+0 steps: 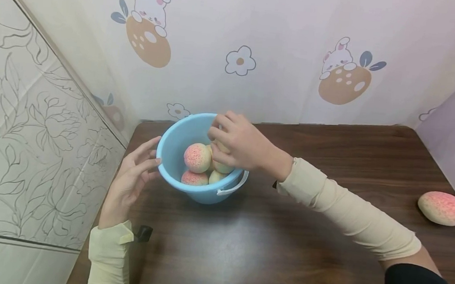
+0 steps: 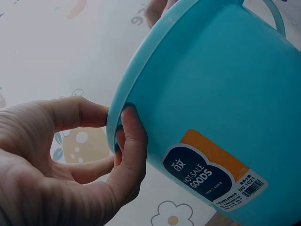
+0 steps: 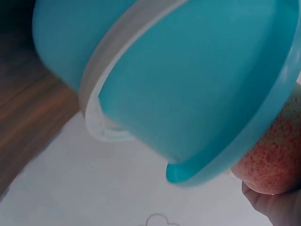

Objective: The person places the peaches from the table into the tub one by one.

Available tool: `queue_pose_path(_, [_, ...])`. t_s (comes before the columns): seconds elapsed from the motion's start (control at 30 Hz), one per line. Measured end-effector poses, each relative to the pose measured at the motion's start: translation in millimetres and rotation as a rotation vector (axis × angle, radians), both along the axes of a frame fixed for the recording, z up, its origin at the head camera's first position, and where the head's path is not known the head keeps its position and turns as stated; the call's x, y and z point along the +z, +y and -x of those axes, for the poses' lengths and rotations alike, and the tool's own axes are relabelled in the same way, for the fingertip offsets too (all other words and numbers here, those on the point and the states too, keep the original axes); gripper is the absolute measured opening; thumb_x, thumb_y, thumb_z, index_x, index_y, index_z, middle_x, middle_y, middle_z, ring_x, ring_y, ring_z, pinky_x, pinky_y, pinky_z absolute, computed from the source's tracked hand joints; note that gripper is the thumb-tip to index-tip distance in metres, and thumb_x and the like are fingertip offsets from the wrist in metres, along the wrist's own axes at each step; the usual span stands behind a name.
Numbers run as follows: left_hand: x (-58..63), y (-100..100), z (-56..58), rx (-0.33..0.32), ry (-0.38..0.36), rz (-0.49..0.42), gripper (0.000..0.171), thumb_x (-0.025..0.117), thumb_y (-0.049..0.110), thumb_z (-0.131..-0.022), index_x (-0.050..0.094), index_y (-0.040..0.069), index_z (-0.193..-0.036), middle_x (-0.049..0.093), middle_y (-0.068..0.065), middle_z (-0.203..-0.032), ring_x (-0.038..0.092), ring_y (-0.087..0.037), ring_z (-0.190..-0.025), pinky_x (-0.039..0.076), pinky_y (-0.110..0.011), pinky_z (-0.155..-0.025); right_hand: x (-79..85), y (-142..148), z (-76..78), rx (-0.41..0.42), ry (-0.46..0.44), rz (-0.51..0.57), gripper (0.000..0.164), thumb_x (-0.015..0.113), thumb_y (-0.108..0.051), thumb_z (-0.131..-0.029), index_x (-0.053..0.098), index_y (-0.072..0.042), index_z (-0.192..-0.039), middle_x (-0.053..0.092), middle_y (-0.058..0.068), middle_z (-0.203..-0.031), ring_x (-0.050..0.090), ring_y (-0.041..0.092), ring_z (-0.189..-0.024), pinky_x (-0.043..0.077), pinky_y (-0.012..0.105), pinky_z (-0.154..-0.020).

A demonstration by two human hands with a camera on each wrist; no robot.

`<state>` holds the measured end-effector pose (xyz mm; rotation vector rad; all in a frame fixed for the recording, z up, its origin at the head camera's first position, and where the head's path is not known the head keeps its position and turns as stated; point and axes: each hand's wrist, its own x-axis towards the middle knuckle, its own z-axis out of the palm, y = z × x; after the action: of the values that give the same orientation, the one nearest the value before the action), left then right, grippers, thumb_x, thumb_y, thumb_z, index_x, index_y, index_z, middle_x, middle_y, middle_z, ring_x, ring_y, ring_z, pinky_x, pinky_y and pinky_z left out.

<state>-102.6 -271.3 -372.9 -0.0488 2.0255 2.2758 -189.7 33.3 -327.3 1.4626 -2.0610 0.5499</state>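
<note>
A light blue bucket stands on the table with several toy peaches inside, pale yellow with pink speckles; one peach lies on top at the left. My left hand pinches the bucket's left rim, thumb and fingers on either side of it, as the left wrist view shows. Over the right side of the bucket's mouth, my right hand holds a peach, its fingers curled about it and largely hiding it from above. In the right wrist view this peach appears just beyond the rim.
Another pink-speckled peach lies at the far right of the brown wooden table. The white bucket handle hangs down on the near right side. Patterned wall coverings stand behind the table and along its left.
</note>
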Motion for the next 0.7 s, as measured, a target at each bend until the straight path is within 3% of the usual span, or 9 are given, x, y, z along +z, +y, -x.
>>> queue_pose_path(0.33, [-0.3,2.1,0.8,0.006,-0.02,0.015,0.062,0.061,-0.002,-0.099,0.044,0.011,-0.157,0.065,-0.01,-0.12,0.074,-0.017,-0.103,0.067,-0.031,-0.086,-12.0,-14.6,-8.9,0.147,-0.075,-0.107,0.012,0.058,-0.017,-0.093,0.066,-0.009,-0.098,0.063,0.006,-0.096,0.052,0.022,-0.085,0.047,0.032,-0.075])
queue_pose_path(0.47, [-0.2,1.8,0.9,0.002,-0.02,0.014,0.062,0.06,-0.002,-0.099,0.044,0.011,-0.157,0.065,-0.012,-0.121,0.074,-0.017,-0.104,0.067,-0.031,-0.087,-16.6,-14.9,-10.6,0.214,-0.135,-0.177,0.013,0.056,-0.015,-0.097,0.067,-0.01,-0.103,0.062,0.003,-0.098,0.052,0.02,-0.087,0.047,0.029,-0.074])
queue_pose_path(0.7, [0.3,0.9,1.0,0.006,-0.019,0.018,0.061,0.059,-0.003,-0.1,0.044,0.011,-0.157,0.064,-0.013,-0.122,0.074,-0.018,-0.104,0.067,-0.032,-0.087,-18.6,-13.6,-12.2,0.295,-0.225,-0.262,0.021,0.05,-0.019,-0.107,0.069,-0.013,-0.111,0.063,-0.001,-0.108,0.054,0.016,-0.095,0.049,0.026,-0.087])
